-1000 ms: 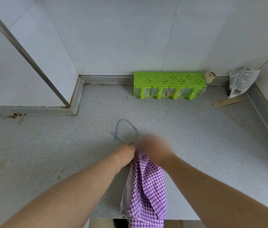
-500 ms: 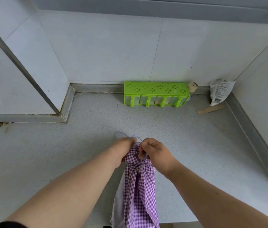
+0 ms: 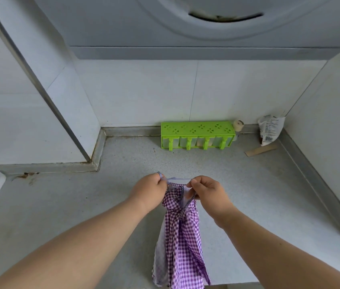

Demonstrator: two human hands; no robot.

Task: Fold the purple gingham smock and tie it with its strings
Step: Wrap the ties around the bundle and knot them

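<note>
The purple gingham smock (image 3: pixel 180 243) lies in a long narrow bundle on the grey counter (image 3: pixel 81 205), its lower end at the counter's front edge. My left hand (image 3: pixel 149 191) and my right hand (image 3: pixel 208 192) hold its top end, a little apart. Each hand pinches the thin lilac string (image 3: pixel 178 179), which runs taut between them just above the cloth. My right hand's fingers also curl round a striped edge of the smock. The rest of the string is hidden in my fists.
A green plastic rack (image 3: pixel 197 135) stands against the back wall. To its right are a small cork-topped bottle (image 3: pixel 238 125), a crumpled packet (image 3: pixel 270 130) in the corner and a flat wooden stick (image 3: pixel 261 150). A range hood (image 3: pixel 223 17) hangs overhead.
The loose loop of string on the counter is gone; my hands have drawn apart and pulled the string taut. The view has tilted up, showing the hood.
</note>
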